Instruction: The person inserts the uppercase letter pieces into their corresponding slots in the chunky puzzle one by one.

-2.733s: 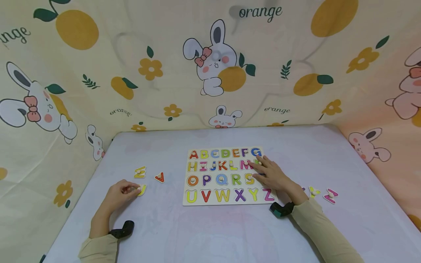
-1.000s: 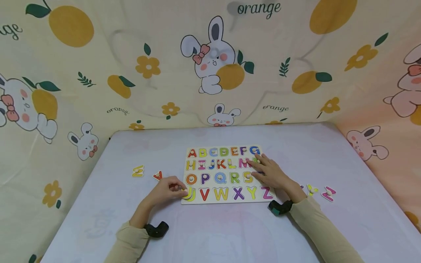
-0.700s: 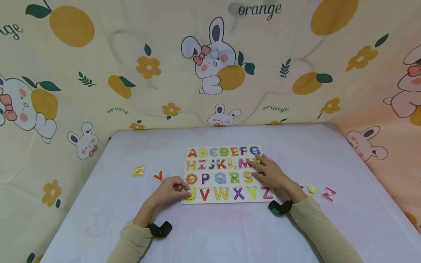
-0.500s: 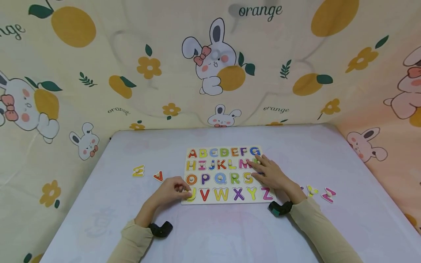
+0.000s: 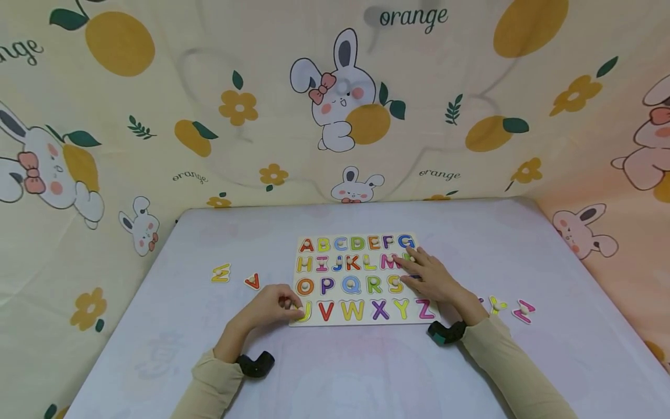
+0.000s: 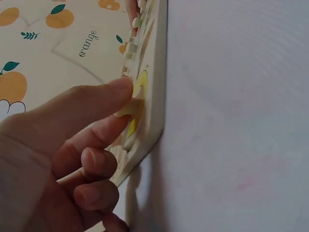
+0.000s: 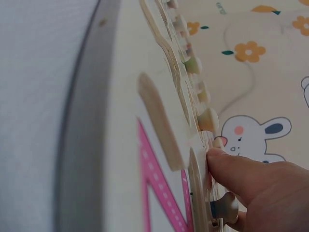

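A letter puzzle board (image 5: 361,324) lies mid-table, its upper rows filled with knobbed letters. At its lower left corner my left hand (image 5: 269,305) pinches the knob of a yellow letter U (image 5: 306,316) between thumb and forefinger. In the left wrist view the yellow U (image 6: 143,79) lies at the U recess, close against the board; whether it sits fully flush I cannot tell. My right hand (image 5: 434,279) rests on the board's right side with fingers spread, hiding letters there. The right wrist view has its thumb at the board near a knob (image 7: 226,209).
Left of the board lie a yellow W piece (image 5: 221,272) and a red V piece (image 5: 252,281). To its right are a yellow Y piece (image 5: 497,305), a pink Z piece (image 5: 524,311) and a purple piece (image 5: 481,300) mostly hidden by the right arm. A printed curtain (image 5: 335,186) stands behind.
My left hand has carried the yellow U from the table at left to the board's lower left corner, then shifted it slightly and lowered it there. The right hand stays put.
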`<state>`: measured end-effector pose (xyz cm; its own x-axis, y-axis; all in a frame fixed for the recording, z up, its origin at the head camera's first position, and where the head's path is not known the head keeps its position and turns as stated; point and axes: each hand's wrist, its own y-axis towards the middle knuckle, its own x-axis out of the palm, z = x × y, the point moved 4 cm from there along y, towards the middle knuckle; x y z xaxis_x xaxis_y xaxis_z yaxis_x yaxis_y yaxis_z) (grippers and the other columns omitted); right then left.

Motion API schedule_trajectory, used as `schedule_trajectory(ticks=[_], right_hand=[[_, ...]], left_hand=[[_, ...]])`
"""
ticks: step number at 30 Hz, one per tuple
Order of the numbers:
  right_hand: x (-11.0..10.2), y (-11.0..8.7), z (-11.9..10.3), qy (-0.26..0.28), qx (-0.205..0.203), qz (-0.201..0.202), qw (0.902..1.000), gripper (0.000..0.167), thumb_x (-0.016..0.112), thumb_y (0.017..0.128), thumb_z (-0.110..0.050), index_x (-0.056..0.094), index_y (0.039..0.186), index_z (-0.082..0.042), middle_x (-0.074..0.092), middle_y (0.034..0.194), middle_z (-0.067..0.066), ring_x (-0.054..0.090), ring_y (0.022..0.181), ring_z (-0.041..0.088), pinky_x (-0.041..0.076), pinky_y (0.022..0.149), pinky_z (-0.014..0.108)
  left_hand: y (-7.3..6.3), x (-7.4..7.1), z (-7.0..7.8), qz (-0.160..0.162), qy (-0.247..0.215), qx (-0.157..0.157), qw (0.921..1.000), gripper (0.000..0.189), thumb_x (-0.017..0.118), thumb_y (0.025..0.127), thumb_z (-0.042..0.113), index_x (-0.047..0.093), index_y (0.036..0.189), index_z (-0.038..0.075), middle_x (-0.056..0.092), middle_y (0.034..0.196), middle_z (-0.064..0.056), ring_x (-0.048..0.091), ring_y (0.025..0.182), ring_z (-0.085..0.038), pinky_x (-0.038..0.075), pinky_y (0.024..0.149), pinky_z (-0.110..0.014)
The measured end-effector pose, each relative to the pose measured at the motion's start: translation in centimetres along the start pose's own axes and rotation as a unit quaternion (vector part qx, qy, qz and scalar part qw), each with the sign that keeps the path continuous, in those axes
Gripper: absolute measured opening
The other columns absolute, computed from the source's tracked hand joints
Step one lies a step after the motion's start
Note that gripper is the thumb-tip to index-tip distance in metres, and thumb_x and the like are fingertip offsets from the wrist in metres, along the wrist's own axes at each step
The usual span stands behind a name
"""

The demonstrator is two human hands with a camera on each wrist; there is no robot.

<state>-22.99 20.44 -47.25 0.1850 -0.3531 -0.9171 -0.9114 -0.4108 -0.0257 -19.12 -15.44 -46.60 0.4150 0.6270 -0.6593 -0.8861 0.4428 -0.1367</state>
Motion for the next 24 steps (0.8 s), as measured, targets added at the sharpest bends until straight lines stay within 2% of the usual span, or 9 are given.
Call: schedule_trajectory(ticks=[8,24], right_hand=[[0.09,-0.02,-0.10,0.000,-0.007,0.004,1.0000,0.053,0.056,0.095,-0.029,0.044,0.145,-0.014,0.026,0.157,0.026,0.016,0.145,0.053,0.018,0.115,0.067],[0.26,0.18,0.32,-0.005,-0.001,0.002,1.0000,0.053,0.056,0.096,-0.029,0.043,0.145,-0.016,0.025,0.157,0.025,0.015,0.145,0.052,0.017,0.114,0.068]], left_hand=[[0.01,0.03,0.20,-0.011,0.007,0.003,0.9999,0.016,0.078,0.078,0.020,0.071,0.085,0.007,0.048,0.070,0.005,0.043,0.066,-0.004,0.034,0.058,-0.016],[0.14,0.01,0.22,-0.008,0.019,-0.002,0.9998,0.015,0.078,0.079,0.020,0.071,0.084,0.008,0.047,0.068,0.006,0.042,0.067,-0.005,0.033,0.060,-0.016]])
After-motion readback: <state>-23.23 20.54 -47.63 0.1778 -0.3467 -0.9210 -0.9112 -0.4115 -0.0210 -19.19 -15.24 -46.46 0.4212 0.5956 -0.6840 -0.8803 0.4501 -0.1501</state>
